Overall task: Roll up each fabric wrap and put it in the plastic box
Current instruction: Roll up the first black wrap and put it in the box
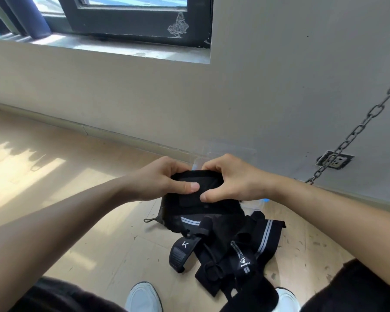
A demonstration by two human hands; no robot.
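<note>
Head view: black fabric wrap (198, 199), partly rolled, held up at centre. Left hand (158, 179) and right hand (234, 176) each pinch its rolled top edge, thumbs in front, fingers curled over behind and mostly hidden. Clear plastic box (252, 204), on the far side by the wall, is largely screened by both. More black wraps (230, 244) lie heaped on the wooden floor (77, 210) nearer the person; their number cannot be told.
</note>
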